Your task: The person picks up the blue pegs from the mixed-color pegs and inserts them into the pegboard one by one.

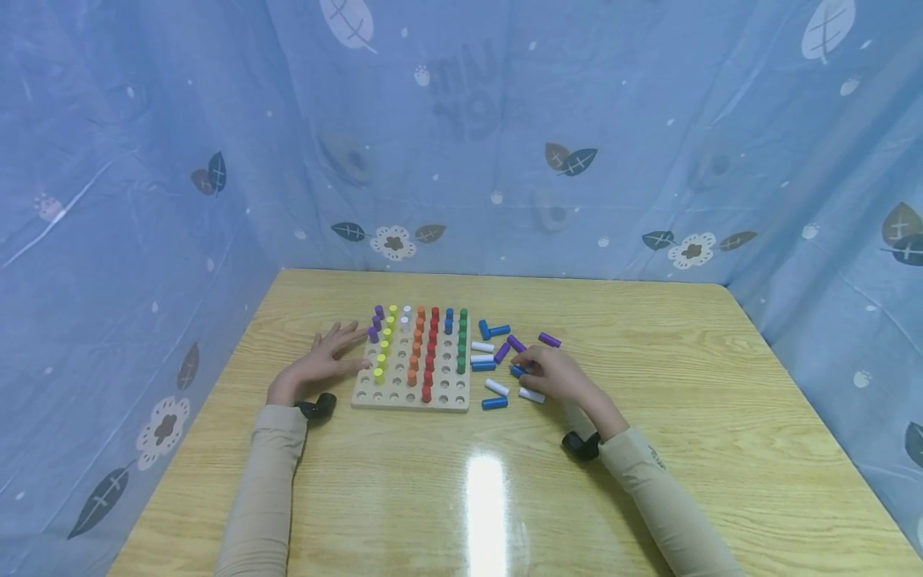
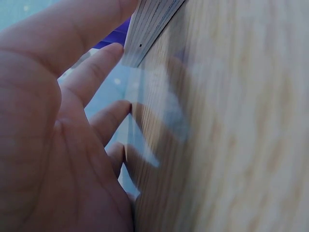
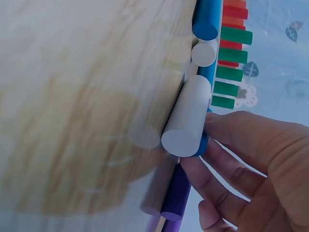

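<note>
A wooden pegboard (image 1: 411,405) stands left of centre on the table, with upright rows of purple, yellow, white, orange, red, blue and green pegs. My left hand (image 1: 326,359) rests at its left edge with fingers spread; in the left wrist view the thumb and index finger reach the board's side (image 2: 152,34). To the right of the board, my right hand (image 1: 558,375) pinches a blue peg (image 1: 517,371) between thumb and fingers, low over the table. A white peg (image 3: 186,121) lies just in front of it and partly hides it in the right wrist view.
Loose pegs lie right of the board: several blue ones such as a blue peg (image 1: 494,403), several white ones such as a white peg (image 1: 497,387), and purple pegs (image 1: 550,340). Blue patterned curtains (image 1: 505,200) surround the wooden table (image 1: 404,497).
</note>
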Motion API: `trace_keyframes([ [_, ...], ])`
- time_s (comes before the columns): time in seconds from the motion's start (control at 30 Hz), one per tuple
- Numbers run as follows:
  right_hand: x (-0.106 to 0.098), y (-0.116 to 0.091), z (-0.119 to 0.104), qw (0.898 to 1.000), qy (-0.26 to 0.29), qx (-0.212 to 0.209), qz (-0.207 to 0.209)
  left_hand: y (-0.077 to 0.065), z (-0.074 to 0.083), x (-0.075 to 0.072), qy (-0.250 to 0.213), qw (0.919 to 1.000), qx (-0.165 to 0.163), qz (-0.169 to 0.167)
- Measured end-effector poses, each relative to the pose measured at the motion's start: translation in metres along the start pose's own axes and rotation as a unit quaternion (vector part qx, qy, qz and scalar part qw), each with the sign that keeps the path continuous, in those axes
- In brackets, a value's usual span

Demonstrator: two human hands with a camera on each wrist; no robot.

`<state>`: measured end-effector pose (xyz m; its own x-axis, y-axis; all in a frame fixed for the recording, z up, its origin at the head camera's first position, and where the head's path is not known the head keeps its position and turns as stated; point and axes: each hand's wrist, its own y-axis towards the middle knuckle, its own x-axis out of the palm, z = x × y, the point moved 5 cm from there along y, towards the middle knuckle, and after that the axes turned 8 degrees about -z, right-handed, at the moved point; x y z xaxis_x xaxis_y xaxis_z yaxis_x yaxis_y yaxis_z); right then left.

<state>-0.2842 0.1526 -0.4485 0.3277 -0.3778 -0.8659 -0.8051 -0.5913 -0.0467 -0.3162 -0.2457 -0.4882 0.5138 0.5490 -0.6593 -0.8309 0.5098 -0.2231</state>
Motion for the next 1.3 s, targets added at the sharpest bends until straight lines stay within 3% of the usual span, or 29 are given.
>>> trace_keyframes([
  [0.63,-0.012,0.009,-0.01,0.998,0.046,-0.001,0.03,-0.002,0.001,0.0,0.019,0.9998,-0.001,0.005],
  [1.3,-0.012,0.024,-0.025,0.995,0.079,-0.008,0.055,-0.001,0.0,0.0,-0.003,1.0,0.008,0.003],
])
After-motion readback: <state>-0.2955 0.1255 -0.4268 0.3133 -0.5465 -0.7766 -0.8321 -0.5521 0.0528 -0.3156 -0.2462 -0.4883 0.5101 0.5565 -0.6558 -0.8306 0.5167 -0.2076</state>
